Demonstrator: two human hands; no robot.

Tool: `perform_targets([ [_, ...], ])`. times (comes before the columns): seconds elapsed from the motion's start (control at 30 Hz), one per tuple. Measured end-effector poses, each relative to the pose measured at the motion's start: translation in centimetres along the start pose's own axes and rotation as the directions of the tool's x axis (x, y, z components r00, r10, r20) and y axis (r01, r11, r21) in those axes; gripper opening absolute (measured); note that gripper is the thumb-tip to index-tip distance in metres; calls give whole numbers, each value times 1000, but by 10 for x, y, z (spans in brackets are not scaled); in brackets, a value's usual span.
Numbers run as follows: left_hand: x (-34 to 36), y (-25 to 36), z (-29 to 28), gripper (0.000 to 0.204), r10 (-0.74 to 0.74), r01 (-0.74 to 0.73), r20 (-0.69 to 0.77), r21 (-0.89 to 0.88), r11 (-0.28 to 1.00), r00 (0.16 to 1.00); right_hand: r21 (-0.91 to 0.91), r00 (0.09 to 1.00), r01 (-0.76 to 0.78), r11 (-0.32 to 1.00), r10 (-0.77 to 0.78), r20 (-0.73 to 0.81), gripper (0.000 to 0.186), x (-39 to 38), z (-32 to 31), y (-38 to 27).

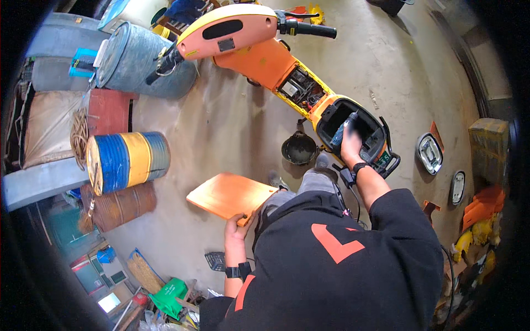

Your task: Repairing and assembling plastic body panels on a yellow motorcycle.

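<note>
My left hand [237, 227] is closed on the near edge of a flat orange body panel [227, 196], held out to the left of my legs. My right hand [351, 147] reaches into the open black under-seat bin [369, 113] of an orange and yellow electric scooter [255, 63]. Its fingers are wrapped round a blue cordless drill [339, 134], whose tip points up and away; part of the hand is blurred. Ahead of the bin, the scooter's floor section lies uncovered, showing wiring and electrical parts [301, 88].
A black bowl-shaped container [299, 149] stands on the floor left of the bin. Blue-and-yellow [130, 161] and rusty drums [124, 207] line the left side. Scooter seat parts [429, 153] lie at right, near a taped cardboard box [489, 146] and orange and yellow panels [483, 207].
</note>
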State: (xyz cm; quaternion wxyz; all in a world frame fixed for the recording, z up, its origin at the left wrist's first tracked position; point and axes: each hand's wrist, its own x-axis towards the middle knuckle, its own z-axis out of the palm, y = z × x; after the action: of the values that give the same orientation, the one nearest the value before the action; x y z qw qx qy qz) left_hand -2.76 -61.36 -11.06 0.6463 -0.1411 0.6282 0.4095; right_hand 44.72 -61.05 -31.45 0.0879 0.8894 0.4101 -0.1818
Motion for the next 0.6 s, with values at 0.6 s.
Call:
perform_targets([
  [0.6, -50, 2, 72, 50, -123, 106, 611, 64, 992, 782, 758, 438, 596, 266, -899, -29, 23, -167, -237, -148],
])
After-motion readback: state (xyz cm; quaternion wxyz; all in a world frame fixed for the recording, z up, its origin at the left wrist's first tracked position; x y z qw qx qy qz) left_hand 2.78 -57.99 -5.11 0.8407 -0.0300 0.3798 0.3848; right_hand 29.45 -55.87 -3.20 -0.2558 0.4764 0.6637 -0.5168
